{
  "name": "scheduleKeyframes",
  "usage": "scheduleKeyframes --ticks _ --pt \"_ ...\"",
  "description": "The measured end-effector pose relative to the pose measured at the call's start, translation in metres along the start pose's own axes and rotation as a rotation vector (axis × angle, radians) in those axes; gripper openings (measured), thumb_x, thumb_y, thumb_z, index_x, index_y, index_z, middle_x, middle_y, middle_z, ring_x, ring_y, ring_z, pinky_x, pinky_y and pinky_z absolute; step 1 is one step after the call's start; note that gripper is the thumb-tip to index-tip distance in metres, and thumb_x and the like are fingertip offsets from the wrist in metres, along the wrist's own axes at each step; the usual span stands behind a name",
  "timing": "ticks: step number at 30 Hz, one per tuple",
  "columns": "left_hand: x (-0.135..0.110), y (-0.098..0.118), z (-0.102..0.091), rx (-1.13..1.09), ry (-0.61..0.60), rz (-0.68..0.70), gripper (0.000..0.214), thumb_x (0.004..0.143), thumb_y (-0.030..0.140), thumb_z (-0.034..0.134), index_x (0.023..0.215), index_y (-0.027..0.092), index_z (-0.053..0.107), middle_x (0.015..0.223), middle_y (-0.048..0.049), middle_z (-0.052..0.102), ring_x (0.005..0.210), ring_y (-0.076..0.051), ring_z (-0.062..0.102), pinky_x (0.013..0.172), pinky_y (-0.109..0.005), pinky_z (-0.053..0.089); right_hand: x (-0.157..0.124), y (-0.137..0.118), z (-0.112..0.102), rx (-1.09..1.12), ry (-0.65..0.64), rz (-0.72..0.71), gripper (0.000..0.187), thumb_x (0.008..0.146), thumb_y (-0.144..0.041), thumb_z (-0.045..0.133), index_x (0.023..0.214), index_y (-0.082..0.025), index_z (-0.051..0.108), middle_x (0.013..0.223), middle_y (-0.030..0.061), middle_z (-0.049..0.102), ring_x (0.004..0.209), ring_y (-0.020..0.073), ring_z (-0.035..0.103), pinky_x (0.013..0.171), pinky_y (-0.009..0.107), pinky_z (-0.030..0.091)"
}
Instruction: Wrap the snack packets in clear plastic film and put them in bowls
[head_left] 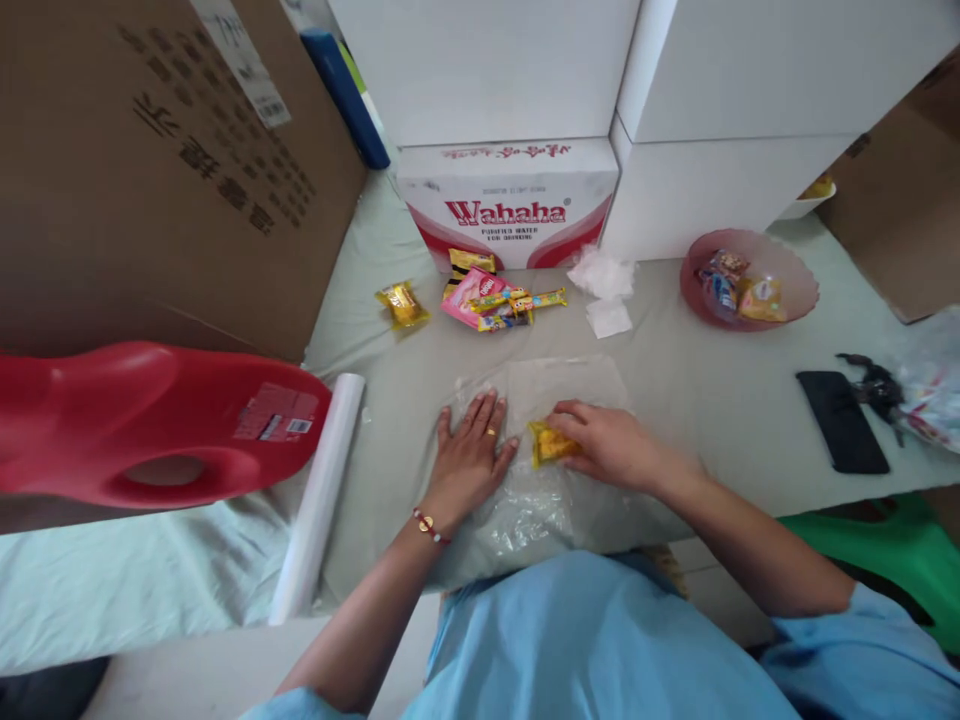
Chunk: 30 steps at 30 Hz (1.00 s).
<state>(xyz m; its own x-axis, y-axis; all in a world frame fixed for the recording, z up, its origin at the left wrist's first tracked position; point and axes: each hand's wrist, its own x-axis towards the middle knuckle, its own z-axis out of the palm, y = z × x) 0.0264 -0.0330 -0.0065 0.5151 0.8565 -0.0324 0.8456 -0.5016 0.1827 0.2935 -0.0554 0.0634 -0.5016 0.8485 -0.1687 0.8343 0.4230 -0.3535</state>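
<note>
A sheet of clear plastic film lies wrinkled on the cloth-covered table in front of me. My left hand rests flat on its left side with the fingers spread. Over the middle of the film, my right hand grips a small snack in a shiny yellow wrapper; the fingers hide its right end. Another yellow-wrapped snack lies farther back on the left. Beyond the film is a pile of small packets, among them a pink packet and thin yellow sticks.
A white roll and a red jug are at the left, beside a large cardboard box. A Wahaha carton stands behind. Crumpled white plastic, a pink bowl of snacks, a black phone and keys are rightward.
</note>
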Motion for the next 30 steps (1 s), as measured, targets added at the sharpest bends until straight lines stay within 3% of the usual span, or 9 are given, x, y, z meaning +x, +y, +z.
scheduleKeyframes --ticks 4,7,10,17,25,30 --pt "0.000 0.002 0.000 -0.001 -0.001 -0.008 0.066 0.110 0.050 0.030 0.169 0.021 0.026 0.174 -0.0116 0.029 0.162 -0.028 0.028 0.132 -0.066 0.003 0.002 0.002 0.015 -0.052 -0.009 0.021 0.047 0.099 -0.029 0.069 0.144 -0.024 0.062 0.141 0.0119 0.067 0.119 0.0282 0.065 0.091 0.036 0.055" --pt "0.001 0.003 -0.001 -0.004 -0.016 -0.019 0.067 0.109 0.050 0.030 0.169 0.019 0.025 0.174 -0.0120 0.028 0.163 -0.029 0.027 0.131 -0.067 0.002 -0.003 0.005 0.009 -0.007 0.050 0.078 0.044 0.102 -0.031 0.064 0.145 -0.024 0.061 0.135 0.0125 0.069 0.117 0.0274 0.066 0.091 0.036 0.054" --pt "0.002 0.004 -0.001 -0.007 -0.026 -0.038 0.068 0.109 0.051 0.029 0.169 0.019 0.025 0.175 -0.0114 0.027 0.163 -0.029 0.026 0.131 -0.068 0.003 -0.004 0.000 0.002 0.027 0.093 0.036 0.047 0.101 -0.032 0.065 0.147 -0.027 0.059 0.137 0.0115 0.068 0.118 0.0269 0.065 0.094 0.036 0.053" --pt "0.002 0.004 -0.002 0.002 -0.039 -0.038 0.067 0.109 0.049 0.028 0.169 0.019 0.025 0.175 -0.0122 0.028 0.163 -0.030 0.026 0.131 -0.068 0.006 0.015 -0.021 0.026 0.022 0.009 -0.019 0.047 0.098 -0.026 0.070 0.145 -0.022 0.063 0.133 0.0132 0.069 0.117 0.0282 0.065 0.093 0.037 0.052" --pt "0.002 0.005 -0.003 0.018 -0.048 -0.051 0.065 0.109 0.049 0.027 0.169 0.021 0.027 0.175 -0.0115 0.028 0.162 -0.029 0.028 0.131 -0.067 0.009 0.009 -0.010 0.005 0.031 0.081 0.096 0.047 0.101 -0.026 0.066 0.148 -0.028 0.061 0.131 0.0110 0.069 0.118 0.0272 0.064 0.094 0.036 0.052" --pt "0.003 0.002 0.000 0.016 -0.026 -0.041 0.064 0.110 0.047 0.026 0.169 0.021 0.026 0.174 -0.0140 0.030 0.162 -0.030 0.030 0.130 -0.068 0.011 0.022 -0.005 0.022 0.051 0.059 0.031 0.050 0.099 -0.023 0.068 0.148 -0.027 0.062 0.136 0.0121 0.068 0.124 0.0283 0.063 0.101 0.040 0.053"
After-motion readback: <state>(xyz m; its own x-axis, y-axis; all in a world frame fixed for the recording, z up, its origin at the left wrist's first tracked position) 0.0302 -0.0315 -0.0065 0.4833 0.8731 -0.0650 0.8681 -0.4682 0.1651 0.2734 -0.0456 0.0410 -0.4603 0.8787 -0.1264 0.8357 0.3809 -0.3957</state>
